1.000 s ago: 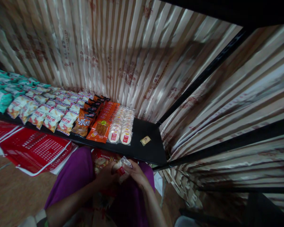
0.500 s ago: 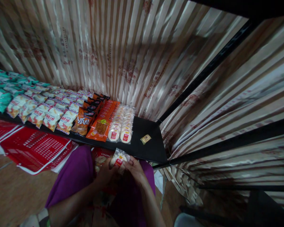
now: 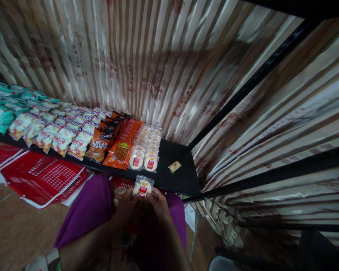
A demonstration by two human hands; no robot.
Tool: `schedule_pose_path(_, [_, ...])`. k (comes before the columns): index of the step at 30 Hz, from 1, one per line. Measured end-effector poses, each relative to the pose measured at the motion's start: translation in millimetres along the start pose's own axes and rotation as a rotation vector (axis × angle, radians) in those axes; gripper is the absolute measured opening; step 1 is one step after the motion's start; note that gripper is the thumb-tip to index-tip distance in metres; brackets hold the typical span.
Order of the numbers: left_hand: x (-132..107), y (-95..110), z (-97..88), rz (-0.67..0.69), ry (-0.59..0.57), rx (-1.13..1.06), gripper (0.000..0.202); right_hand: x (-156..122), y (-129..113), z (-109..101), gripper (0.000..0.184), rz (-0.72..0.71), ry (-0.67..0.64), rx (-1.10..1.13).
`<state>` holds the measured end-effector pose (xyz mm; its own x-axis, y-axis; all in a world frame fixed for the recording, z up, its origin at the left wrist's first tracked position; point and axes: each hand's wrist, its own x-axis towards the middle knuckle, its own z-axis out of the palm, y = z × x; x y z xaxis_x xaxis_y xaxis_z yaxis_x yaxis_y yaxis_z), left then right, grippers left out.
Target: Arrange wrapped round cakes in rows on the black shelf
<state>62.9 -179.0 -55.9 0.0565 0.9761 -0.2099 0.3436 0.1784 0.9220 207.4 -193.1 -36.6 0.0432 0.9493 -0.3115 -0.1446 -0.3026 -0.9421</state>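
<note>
Both hands grip one clear packet of round rice crackers (image 3: 142, 186) with a red label, held just below the front edge of the black shelf (image 3: 175, 177). My left hand (image 3: 127, 206) pinches its left side, my right hand (image 3: 158, 203) its right side. Directly above, two rows of the same cracker packets (image 3: 147, 148) lie on the shelf. Under my hands a red basket (image 3: 123, 185) on my purple lap holds more packets.
Left of the crackers lie orange snack bags (image 3: 121, 145), dark orange chip bags (image 3: 101, 143), white-and-red bags (image 3: 64, 137) and green bags (image 3: 2, 109). A small tan packet (image 3: 174, 166) lies alone. Red baskets (image 3: 42, 177) sit at the left. Striped curtains hang behind.
The cracker packet has risen from my lap toward the shelf edge and turned label up, held by both hands throughout.
</note>
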Motion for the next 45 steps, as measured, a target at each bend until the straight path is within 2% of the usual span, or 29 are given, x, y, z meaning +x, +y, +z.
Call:
schedule_pose_path(4, [3,-1,-0.6,0.036,-0.012,0.023,0.026,3,5,-2,0.042,-0.018,0.035,-0.016])
schedule_pose_path(9, [12,-9,1.3,0.087,0.074,0.135,0.025,6,6,-1,0.042,-0.036,0.073,-0.027])
schedule_pose_path(12, [15,-9,1.8,0.093,0.082,0.131,0.024,8,4,-1,0.039,-0.061,0.069,-0.015])
schedule_pose_path(18, [20,6,0.1,-0.032,0.072,0.051,0.019,15,-5,-4,0.037,-0.072,0.065,-0.002])
schedule_pose_path(21, [23,12,0.7,-0.043,0.079,0.065,0.015,19,-10,-5,0.038,-0.079,0.081,-0.014])
schedule_pose_path(26, [29,14,4.4,0.055,0.084,0.030,0.015,29,-12,-7,0.039,-0.112,0.115,-0.039])
schedule_pose_path(32, [39,19,4.9,0.228,0.163,0.108,0.025,44,-10,-15,0.034,-0.142,0.225,-0.162])
schedule_pose_path(36, [46,24,6.0,0.259,0.140,0.132,0.029,54,-11,-18,0.032,-0.175,0.290,-0.187])
schedule_pose_path(45, [66,30,15.0,0.246,0.138,0.122,0.029,71,-17,-21,0.034,-0.195,0.323,-0.219])
